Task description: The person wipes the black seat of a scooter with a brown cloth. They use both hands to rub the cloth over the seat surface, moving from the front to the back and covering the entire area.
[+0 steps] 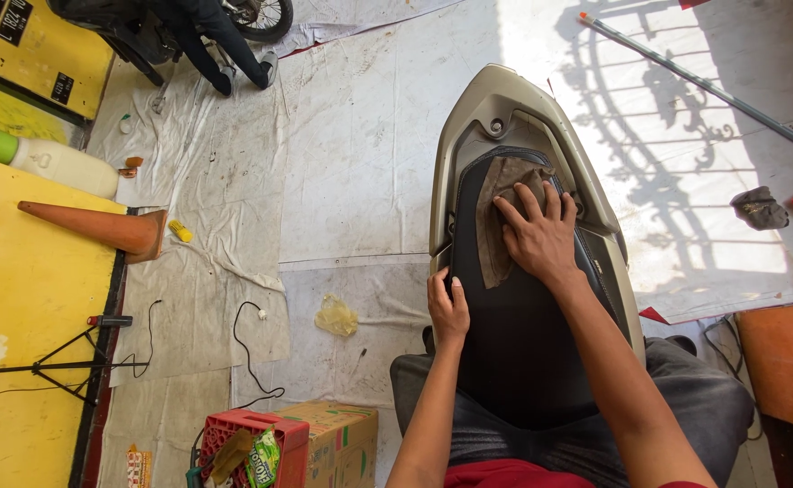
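Observation:
A scooter's black seat (514,334) with a grey-beige tail panel (491,99) lies ahead of me. My right hand (539,237) presses flat, fingers spread, on a brown cloth (496,212) spread over the rear part of the seat. My left hand (448,307) grips the seat's left edge, thumb on top. My legs in dark trousers straddle the near end of the seat.
An orange cone (98,226) lies on its side at left, beside a white bottle (57,163). A red crate (252,443) and cardboard box (338,443) stand near. A crumpled rag (760,208) and a long pole (704,86) lie at right. Another person's legs (220,50) show at the top.

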